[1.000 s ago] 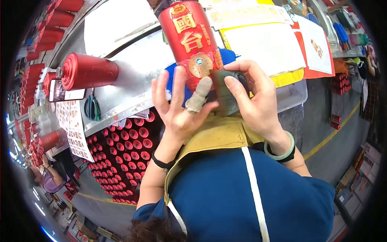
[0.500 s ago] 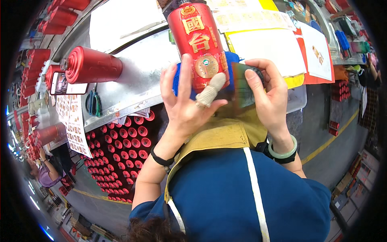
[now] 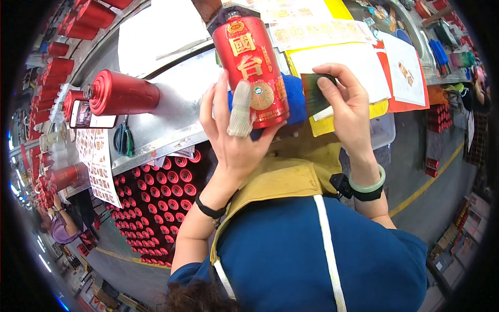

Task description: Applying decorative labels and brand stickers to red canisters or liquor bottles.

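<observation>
A red bottle (image 3: 260,73) with raised gold characters and a round gold seal lies tilted on a blue cloth pad (image 3: 296,99), its neck away from me. My left hand (image 3: 236,148) holds the bottle's lower end. One finger in a knitted off-white cot lies on its front beside the seal, and the thumb is at the base. In my right hand (image 3: 348,109), a thin dark scraper (image 3: 315,96) is pinched between thumb and fingers. It is just right of the bottle, apart from it, over the pad's edge.
Another red bottle (image 3: 125,93) lies at left beside a phone (image 3: 92,115) and scissors (image 3: 123,139). Sticker sheets (image 3: 317,34) and white paper (image 3: 343,67) cover the bench at right. Many red bottles (image 3: 171,190) stand below the bench edge. Another person (image 3: 65,226) is at far left.
My left hand has moved from beside the bottle's base onto it, and the bottle has shifted slightly down. The scraper has drawn up and away to the right of the bottle.
</observation>
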